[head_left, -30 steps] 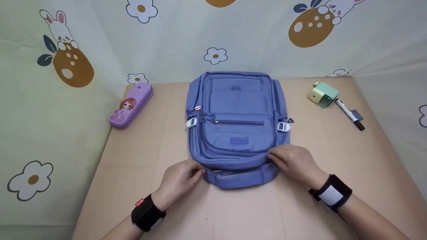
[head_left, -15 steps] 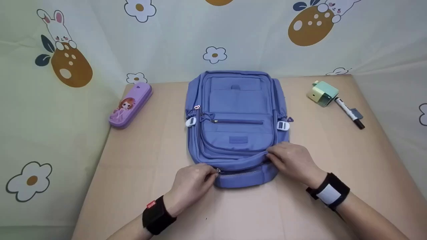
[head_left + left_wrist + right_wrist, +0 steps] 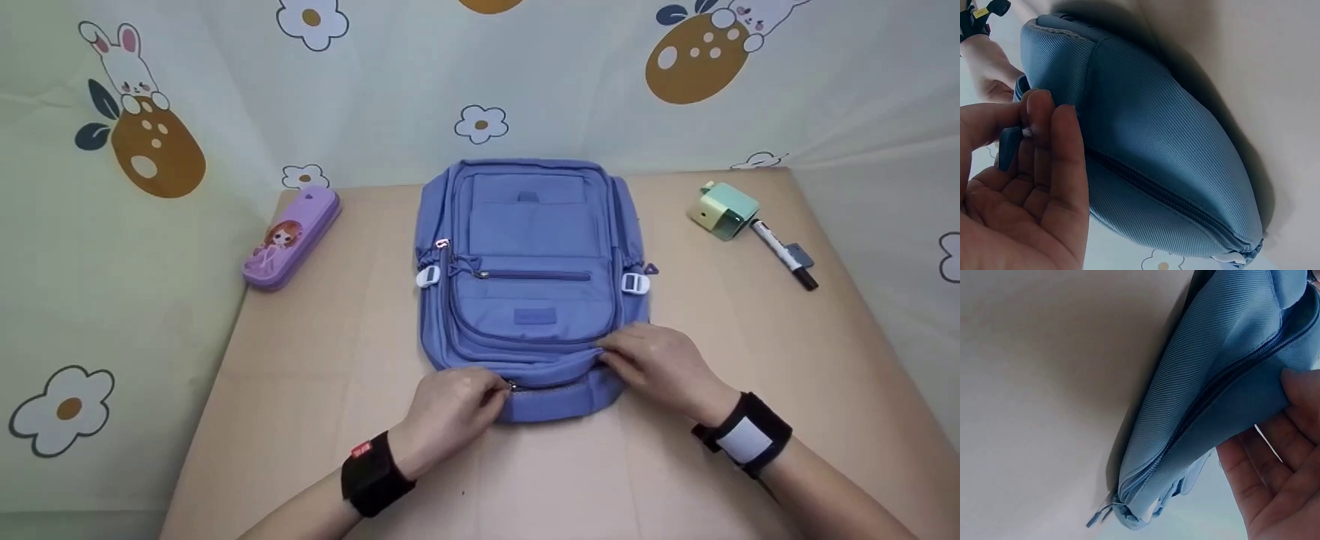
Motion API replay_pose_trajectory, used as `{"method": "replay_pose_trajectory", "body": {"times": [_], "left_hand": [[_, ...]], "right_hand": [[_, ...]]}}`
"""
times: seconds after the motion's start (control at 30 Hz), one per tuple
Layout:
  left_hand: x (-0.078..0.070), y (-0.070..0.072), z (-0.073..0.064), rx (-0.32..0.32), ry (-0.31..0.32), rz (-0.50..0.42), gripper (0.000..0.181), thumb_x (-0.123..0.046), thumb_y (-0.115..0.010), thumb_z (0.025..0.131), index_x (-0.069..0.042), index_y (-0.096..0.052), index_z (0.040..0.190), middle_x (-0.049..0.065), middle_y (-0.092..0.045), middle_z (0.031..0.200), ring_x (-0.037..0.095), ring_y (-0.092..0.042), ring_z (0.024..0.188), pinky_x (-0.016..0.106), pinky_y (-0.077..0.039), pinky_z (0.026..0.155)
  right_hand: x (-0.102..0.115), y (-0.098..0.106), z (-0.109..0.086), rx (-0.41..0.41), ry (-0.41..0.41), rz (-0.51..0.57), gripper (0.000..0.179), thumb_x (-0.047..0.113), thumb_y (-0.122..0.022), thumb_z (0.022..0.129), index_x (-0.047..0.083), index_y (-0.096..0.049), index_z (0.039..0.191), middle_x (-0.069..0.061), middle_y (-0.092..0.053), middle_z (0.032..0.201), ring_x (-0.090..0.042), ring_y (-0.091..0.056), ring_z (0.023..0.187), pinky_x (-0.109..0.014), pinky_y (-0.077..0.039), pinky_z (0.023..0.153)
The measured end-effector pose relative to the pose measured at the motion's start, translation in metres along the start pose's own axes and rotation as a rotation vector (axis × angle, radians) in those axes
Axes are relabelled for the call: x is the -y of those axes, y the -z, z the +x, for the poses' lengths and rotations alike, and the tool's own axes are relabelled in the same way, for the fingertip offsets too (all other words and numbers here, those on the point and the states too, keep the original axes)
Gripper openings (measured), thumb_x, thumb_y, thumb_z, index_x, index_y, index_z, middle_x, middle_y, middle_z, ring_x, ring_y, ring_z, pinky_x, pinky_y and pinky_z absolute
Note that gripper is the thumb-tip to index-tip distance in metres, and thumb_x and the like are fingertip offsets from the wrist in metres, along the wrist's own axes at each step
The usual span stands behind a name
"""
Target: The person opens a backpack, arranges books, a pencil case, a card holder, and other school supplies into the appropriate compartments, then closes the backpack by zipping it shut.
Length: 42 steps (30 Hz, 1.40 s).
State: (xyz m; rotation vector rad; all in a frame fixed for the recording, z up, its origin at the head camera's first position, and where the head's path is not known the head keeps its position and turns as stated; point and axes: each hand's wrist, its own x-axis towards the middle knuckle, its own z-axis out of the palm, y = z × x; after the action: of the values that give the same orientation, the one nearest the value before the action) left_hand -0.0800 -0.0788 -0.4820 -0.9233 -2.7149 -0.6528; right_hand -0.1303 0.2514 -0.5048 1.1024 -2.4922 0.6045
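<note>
A blue backpack (image 3: 532,232) lies front side up on the table, its top handle end away from me or hidden. At its near end, my left hand (image 3: 454,405) pinches the zipper pull (image 3: 1009,147) between thumb and fingers. The zipper (image 3: 1168,194) trailing behind that hand has its teeth joined. Between the two hands the zipper's slot (image 3: 551,388) still gapes a little. My right hand (image 3: 664,367) pinches the fabric edge beside the zipper near the right corner; in the right wrist view its thumb and fingers (image 3: 1241,467) grip the cloth.
A purple pencil case (image 3: 292,238) lies at the table's left edge. Toward the back right stand a green and yellow pencil sharpener (image 3: 724,210), a black-and-white marker (image 3: 784,253) and a small grey block (image 3: 801,255). Patterned cloth (image 3: 405,82) surrounds the table (image 3: 315,375).
My left hand has drawn the zipper pull rightward along the backpack's near end, and the gap has narrowed. My right hand stays gripping the fabric at nearly the same spot.
</note>
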Motion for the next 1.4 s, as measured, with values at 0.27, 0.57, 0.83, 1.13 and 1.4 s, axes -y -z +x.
{"method": "replay_pose_trajectory", "body": {"times": [0.27, 0.57, 0.83, 1.13, 1.4], "left_hand": [[0.003, 0.001, 0.001, 0.016, 0.023, -0.032, 0.005, -0.016, -0.073, 0.091, -0.018, -0.077, 0.093, -0.009, -0.074, 0.087, 0.009, -0.070, 0.077, 0.028, -0.056, 0.065], [0.003, 0.003, -0.002, 0.034, 0.059, -0.060, 0.005, -0.016, -0.073, 0.092, -0.019, -0.077, 0.093, -0.009, -0.074, 0.087, 0.006, -0.069, 0.079, 0.027, -0.056, 0.064], [-0.004, 0.002, -0.001, 0.047, 0.051, -0.042, 0.003, -0.014, -0.075, 0.090, -0.017, -0.077, 0.091, -0.007, -0.074, 0.085, 0.009, -0.070, 0.076, 0.027, -0.056, 0.062], [-0.030, -0.016, 0.025, 0.010, -0.097, 0.035, 0.011, -0.017, -0.074, 0.090, -0.021, -0.076, 0.080, -0.012, -0.069, 0.072, 0.006, -0.065, 0.062, 0.027, -0.051, 0.050], [-0.045, -0.024, 0.047, 0.045, -0.164, 0.086, 0.029, -0.019, -0.071, 0.093, -0.018, -0.061, 0.066, -0.009, -0.055, 0.057, 0.007, -0.049, 0.047, 0.027, -0.039, 0.040]], "right_hand": [[-0.017, 0.010, -0.017, 0.037, 0.004, 0.065, 0.037, 0.014, -0.085, 0.083, 0.010, -0.074, 0.118, -0.001, -0.074, 0.115, -0.022, -0.068, 0.107, -0.044, -0.054, 0.092], [-0.029, 0.007, -0.025, 0.008, 0.011, 0.032, 0.029, 0.010, -0.083, 0.083, 0.010, -0.076, 0.111, -0.006, -0.075, 0.113, -0.027, -0.069, 0.108, -0.046, -0.052, 0.095], [-0.026, 0.004, -0.020, -0.020, -0.018, -0.019, 0.021, 0.008, -0.081, 0.086, 0.014, -0.076, 0.105, 0.002, -0.076, 0.101, -0.020, -0.071, 0.095, -0.041, -0.057, 0.083], [-0.025, 0.003, -0.015, -0.019, -0.043, -0.020, 0.017, 0.009, -0.080, 0.087, 0.015, -0.076, 0.103, 0.004, -0.076, 0.097, -0.018, -0.071, 0.090, -0.039, -0.058, 0.078], [-0.026, 0.002, -0.017, -0.012, -0.035, -0.028, 0.017, 0.010, -0.079, 0.087, 0.015, -0.076, 0.102, 0.004, -0.075, 0.096, -0.017, -0.071, 0.088, -0.039, -0.058, 0.076]]}}
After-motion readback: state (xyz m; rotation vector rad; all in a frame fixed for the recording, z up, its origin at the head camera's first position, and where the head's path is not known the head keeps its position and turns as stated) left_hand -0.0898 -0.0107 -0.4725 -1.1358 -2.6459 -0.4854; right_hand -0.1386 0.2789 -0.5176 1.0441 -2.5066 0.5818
